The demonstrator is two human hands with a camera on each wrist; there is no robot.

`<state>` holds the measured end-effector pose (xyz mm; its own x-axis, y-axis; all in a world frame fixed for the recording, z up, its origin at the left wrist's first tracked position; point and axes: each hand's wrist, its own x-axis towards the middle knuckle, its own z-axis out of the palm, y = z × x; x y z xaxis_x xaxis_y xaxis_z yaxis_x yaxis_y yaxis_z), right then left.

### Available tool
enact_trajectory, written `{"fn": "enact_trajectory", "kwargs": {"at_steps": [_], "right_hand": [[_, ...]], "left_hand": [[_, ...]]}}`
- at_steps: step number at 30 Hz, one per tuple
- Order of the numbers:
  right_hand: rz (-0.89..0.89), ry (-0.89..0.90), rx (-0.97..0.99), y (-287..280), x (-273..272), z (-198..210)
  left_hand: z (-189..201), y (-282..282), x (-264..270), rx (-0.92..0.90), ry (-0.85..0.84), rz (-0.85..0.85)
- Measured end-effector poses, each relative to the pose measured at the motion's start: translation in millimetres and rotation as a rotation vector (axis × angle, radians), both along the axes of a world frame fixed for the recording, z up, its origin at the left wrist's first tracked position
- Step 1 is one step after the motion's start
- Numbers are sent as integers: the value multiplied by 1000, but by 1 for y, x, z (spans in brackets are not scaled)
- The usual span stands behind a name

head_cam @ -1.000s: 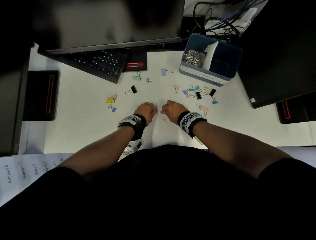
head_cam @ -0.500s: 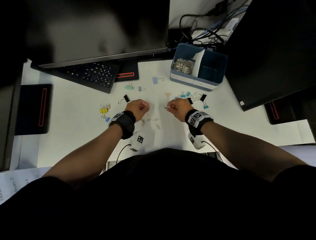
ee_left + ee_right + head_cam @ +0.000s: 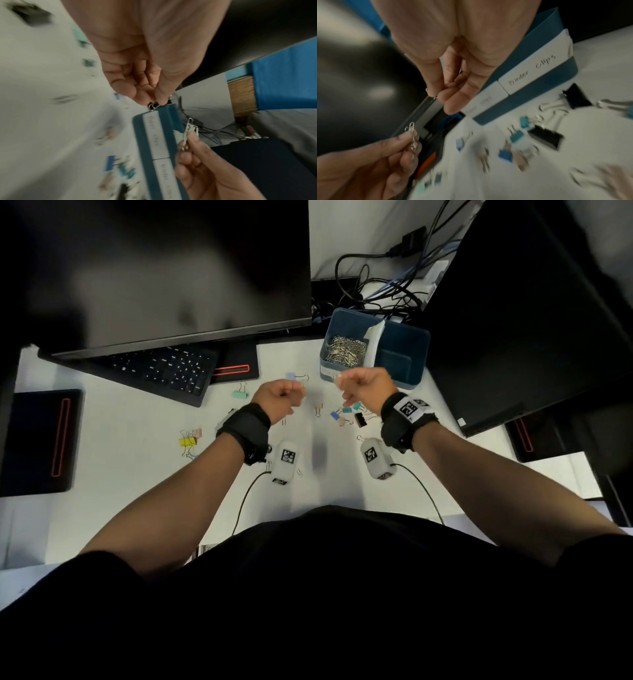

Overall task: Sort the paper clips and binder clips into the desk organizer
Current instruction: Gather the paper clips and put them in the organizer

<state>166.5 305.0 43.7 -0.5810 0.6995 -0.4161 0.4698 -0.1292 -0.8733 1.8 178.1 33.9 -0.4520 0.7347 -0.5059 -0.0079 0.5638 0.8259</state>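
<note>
white desk [image 3: 120, 440]: binder clips [image 3: 346, 414] scattered mid-frame, blue organizer [image 3: 404, 354] upper centre-right, keyboard [image 3: 161, 368] upper left, cables [image 3: 376, 289] tangled at the top.

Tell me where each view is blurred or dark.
Head: dark vignette, lower half black, hands slightly smeared, organizer sharp. Left wrist: binder clips streaked; the right hand's paper clips fairly crisp. Right wrist: binder clips blurred; "Binder Clips" label readable.

Motion blur smears the small coloured binder clips [image 3: 109, 135] on the white surface [image 3: 42, 135] in both wrist views. The handwritten white label [image 3: 154, 135] on the blue plastic desk organizer [image 3: 142, 142] is unreadable there.
</note>
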Motion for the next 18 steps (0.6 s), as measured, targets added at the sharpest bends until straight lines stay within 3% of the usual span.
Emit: {"fn": "enact_trajectory", "kwargs": {"at_steps": [4,7,10,14,18], "right_hand": [[-194,42,-91,36,-14,13],[-290,-63,-142,58,-29,18],[-274,-244,-100,75,-42,20],[-109,-333,79,84,-39,17],[-177,-276,212,70,-31,10]], "left_hand": [[24,62,2,60,43,33],[25,105,7,27,115,110],[12,130,11,-11,204,140],[0,126,14,39,280,89],[9,87,10,147,459,-43]]}}
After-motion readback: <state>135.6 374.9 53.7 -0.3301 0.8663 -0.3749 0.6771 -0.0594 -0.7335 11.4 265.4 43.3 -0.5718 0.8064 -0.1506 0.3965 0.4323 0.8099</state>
